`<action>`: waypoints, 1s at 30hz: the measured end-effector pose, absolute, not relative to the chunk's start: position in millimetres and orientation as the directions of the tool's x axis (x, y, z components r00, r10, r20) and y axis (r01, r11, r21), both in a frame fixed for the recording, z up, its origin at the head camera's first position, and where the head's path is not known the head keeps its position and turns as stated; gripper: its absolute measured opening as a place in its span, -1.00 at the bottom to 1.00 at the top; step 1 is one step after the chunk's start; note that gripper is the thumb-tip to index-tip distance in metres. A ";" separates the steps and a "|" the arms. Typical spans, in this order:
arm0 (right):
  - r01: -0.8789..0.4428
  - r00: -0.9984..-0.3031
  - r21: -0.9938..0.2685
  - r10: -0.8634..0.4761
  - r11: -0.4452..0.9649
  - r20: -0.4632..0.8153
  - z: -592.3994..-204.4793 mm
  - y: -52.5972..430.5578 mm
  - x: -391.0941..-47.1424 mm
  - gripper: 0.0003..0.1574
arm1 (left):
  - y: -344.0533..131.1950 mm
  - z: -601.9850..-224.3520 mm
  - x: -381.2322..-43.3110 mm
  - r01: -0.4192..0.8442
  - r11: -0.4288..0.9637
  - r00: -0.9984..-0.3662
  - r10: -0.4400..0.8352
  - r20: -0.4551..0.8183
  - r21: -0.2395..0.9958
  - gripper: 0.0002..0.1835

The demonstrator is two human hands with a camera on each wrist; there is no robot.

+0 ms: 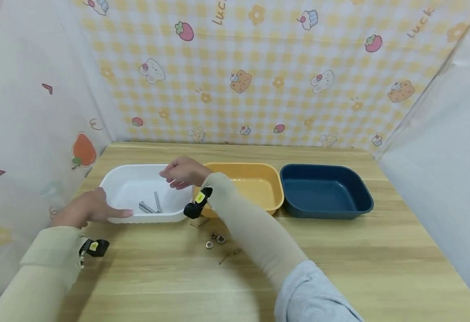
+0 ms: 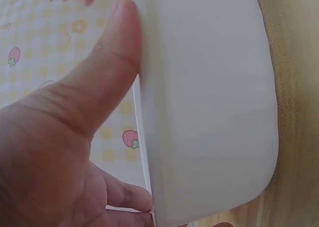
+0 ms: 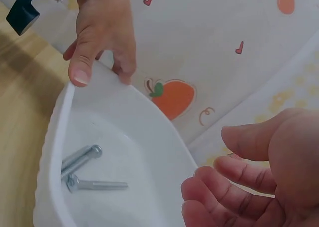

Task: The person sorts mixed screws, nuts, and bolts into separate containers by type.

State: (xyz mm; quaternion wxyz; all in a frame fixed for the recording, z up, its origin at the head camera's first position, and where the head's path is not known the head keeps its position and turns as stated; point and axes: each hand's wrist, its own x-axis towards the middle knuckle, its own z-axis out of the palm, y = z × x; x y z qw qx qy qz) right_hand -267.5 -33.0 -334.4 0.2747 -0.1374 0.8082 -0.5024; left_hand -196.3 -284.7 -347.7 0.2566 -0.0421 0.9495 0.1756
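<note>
My left hand [image 1: 90,208] grips the left end of a white plastic bin [image 1: 118,190], its thumb [image 2: 119,42] along the near rim and its fingers at the end. Inside the bin, silvery bolts [image 3: 97,185] lie on the floor near the front wall. Over the bin's right part hovers my right hand [image 1: 183,172], fingers loosely bent, with nothing visible between thumb and fingertips. In the right wrist view, that hand [image 3: 294,162] is above the bin's rim, apart from the bolts.
A yellow bin [image 1: 255,167] stands right of the white one, partly behind my right forearm, and a dark blue bin [image 1: 323,212] beyond it. On the wooden table in front lie several nuts [image 1: 220,239] and small thin screws [image 1: 224,258]. A patterned cloth [image 1: 259,103] hangs behind.
</note>
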 end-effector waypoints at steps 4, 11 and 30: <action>0.026 -0.817 -0.889 -0.503 0.458 -0.283 -327.9 -15.6 -268.0 -0.74 | -285.1 -347.7 -197.1 -0.184 0.926 -0.864 0.007 -0.503 0.330 0.54; -0.040 -0.819 -0.892 -0.526 0.450 -0.229 -318.5 16.8 -263.7 -0.75 | -285.3 -350.4 -192.8 -0.191 0.919 -0.871 0.004 -0.492 0.345 0.56; -0.184 -0.913 -0.831 -0.405 0.525 -0.053 -322.8 137.5 -236.9 -0.76 | -285.0 -351.9 -189.0 -0.023 0.937 -0.923 0.114 -0.368 0.348 0.35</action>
